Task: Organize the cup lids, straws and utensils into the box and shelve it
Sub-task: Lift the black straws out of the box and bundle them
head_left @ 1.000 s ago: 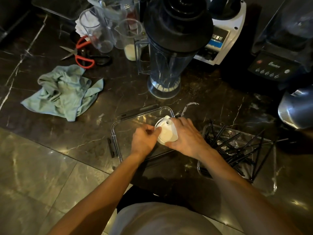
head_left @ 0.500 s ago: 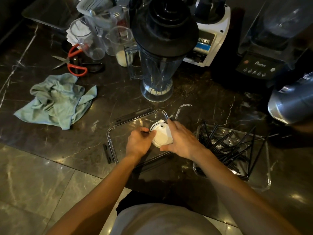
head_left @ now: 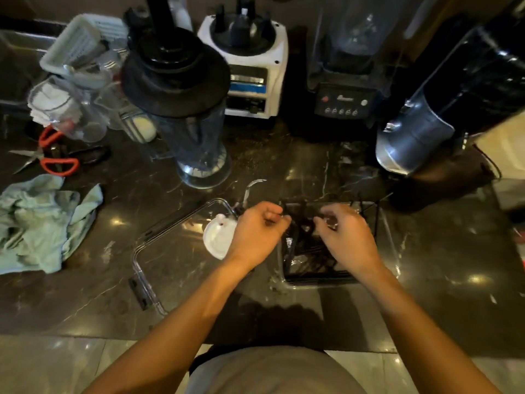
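Dark marble surface [head_left: 298, 155]. Landmark: clear box [head_left: 147, 251], open, front left. White cup lids [head_left: 217, 240] lie inside at its right end, partly hidden by the left hand [head_left: 257, 231]. Clear tray [head_left: 389, 245] just right of the box holds black straws [head_left: 306, 260]; count indistinct. Right hand [head_left: 343, 234] over the straws. Both hands' fingers curled; whether either grips a straw cannot be told.
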Motion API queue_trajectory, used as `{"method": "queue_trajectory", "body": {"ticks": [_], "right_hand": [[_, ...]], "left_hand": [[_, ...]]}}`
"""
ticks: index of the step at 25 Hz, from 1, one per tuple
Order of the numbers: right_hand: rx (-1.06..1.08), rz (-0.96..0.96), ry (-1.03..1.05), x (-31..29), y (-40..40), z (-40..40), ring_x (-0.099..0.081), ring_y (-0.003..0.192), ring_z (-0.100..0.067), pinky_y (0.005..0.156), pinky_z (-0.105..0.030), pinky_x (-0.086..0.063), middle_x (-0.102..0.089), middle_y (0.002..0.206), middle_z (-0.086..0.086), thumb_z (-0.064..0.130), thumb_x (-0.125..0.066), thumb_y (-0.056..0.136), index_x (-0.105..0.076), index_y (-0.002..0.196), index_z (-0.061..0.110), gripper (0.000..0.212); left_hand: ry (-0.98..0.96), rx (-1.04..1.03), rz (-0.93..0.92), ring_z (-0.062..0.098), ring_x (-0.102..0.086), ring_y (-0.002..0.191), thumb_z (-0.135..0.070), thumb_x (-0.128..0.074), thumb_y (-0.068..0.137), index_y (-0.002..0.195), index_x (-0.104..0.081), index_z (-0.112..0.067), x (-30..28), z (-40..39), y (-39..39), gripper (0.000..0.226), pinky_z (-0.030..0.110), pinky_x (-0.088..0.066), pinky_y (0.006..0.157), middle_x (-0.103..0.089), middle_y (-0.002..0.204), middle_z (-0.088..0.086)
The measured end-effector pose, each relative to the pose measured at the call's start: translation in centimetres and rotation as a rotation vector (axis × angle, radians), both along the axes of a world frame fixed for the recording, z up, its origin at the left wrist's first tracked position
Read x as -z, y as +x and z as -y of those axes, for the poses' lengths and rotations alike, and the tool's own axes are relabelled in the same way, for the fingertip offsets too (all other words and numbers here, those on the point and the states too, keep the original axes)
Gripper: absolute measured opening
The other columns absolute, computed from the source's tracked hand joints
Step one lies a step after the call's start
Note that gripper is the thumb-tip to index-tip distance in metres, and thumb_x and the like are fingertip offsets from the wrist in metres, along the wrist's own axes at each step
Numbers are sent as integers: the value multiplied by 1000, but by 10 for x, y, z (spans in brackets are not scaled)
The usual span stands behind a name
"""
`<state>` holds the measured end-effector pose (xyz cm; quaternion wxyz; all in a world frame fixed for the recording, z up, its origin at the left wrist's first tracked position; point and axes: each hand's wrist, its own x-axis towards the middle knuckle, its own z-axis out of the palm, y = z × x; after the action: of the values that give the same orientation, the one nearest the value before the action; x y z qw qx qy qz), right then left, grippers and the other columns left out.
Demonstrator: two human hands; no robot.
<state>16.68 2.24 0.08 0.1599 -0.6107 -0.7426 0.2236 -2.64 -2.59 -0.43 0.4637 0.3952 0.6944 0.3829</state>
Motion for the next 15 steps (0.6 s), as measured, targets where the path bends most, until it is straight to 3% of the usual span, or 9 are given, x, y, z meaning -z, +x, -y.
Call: {"method": "queue_trajectory", "body": {"ticks": [4, 6, 9, 13, 15], "right_hand": [[151, 119, -104, 9, 46, 4, -64, 87, -18, 69, -29, -43, -68, 102, -1, 35, -68, 94, -72, 108, 19, 22], [148, 193, -179, 14, 57, 5, -63, 98, -23, 76, -32, -46, -64, 109, -4, 38, -68, 93, -70, 111, 19, 26], [186, 196, -263, 17, 62, 4, -60, 110, -28, 90, -38, -49, -60, 119, -9, 38, -71, 92, -62, 121, 12, 41], [236, 138, -109, 16, 62, 11, -59, 112, -32, 88, -39, -51, -57, 122, -14, 28, -74, 90, -55, 127, 4, 48], [228, 146, -96, 17, 62, 12, -56, 118, -33, 93, -42, -52, -54, 126, -16, 27, -75, 89, -52, 131, 1, 54]], "left_hand": [[-66, 184, -86, 10, -72, 100, -34, -76, 89, 109, -66, -24, 2, -2, 38, 23, 32, -57, 94, -75, 102, -9], [-100, 218, -154, 15, -69, 111, -37, -74, 88, 120, -62, -21, 6, -2, 54, 38, 30, -57, 92, -72, 117, -5], [-212, 228, -114, 21, -59, 131, -40, -73, 87, 145, -46, -13, 13, 0, 73, 69, 40, -49, 109, -59, 142, 5], [-320, 185, -59, 28, -38, 150, -43, -71, 89, 160, -23, -10, 26, 8, 89, 92, 46, -39, 120, -34, 165, 13], [-348, 136, -14, 26, -45, 145, -39, -72, 91, 160, -24, -11, 31, 9, 92, 89, 41, -43, 116, -41, 161, 10]]}}
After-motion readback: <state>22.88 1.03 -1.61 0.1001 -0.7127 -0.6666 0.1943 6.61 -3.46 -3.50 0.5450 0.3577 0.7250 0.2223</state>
